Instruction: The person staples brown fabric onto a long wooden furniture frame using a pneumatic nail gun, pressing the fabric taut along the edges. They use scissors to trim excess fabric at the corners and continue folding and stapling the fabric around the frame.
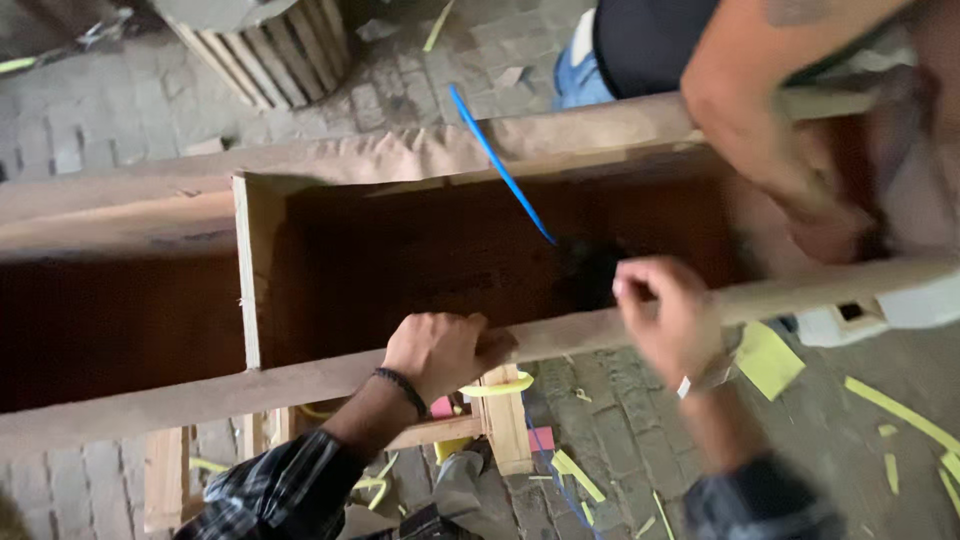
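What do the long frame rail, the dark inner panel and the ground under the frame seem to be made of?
Frame rail: bare, unpainted wood, pale with visible grain, under the left hand. Inner panel: probably dark brown fabric or board, matte; too blurred to tell. Ground: grey paving bricks, with visible joints.

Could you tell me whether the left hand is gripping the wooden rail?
Gripping: the left hand curls over the near pale wooden rail of the frame.

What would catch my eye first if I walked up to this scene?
Probably the bright blue strap slanting across the open wooden frame at the middle. Next, the left hand resting on the frame's near rail, the right hand pinched above it, and yellow scraps on the brick floor.
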{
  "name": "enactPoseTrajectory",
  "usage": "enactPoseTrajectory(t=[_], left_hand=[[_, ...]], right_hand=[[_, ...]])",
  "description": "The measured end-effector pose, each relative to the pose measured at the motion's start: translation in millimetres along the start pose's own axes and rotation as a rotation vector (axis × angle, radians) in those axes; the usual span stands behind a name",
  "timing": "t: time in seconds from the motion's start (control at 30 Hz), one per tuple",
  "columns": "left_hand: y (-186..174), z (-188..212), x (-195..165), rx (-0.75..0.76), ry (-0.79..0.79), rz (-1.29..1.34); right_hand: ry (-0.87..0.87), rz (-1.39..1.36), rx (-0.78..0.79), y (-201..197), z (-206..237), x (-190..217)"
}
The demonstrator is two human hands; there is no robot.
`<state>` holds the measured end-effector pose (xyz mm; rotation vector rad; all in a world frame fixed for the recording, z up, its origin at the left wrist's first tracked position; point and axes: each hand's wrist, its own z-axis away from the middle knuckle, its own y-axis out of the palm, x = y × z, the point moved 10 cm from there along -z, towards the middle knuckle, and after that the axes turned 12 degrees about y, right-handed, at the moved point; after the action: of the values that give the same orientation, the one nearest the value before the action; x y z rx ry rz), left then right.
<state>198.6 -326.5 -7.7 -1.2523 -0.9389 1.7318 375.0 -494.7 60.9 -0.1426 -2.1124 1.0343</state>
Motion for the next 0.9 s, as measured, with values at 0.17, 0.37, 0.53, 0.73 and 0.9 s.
enactPoseTrajectory(t=[0.17,0.37,0.53,0.73,0.9], left_hand=[[0,-4,12,0.116,-0.062,-0.019],[-9,-3,37,0.089,-0.112,0.112],[3,1,59,0.162,-0.149,0.252],[-3,5,65,-0.006,-0.062,0.163],[-8,8,77,-0.09,-0.03,0.085]], right_hand=[[0.268,0.482,0.925,189,-114,-158],[0.229,0.964,1.201,306,-125,-256],[0.057,0.885,1.156,381,-153,-152],[-0.187,0.613,1.05,470,-199,40],[-0.084,0.953,1.141,402,-177,-66]])
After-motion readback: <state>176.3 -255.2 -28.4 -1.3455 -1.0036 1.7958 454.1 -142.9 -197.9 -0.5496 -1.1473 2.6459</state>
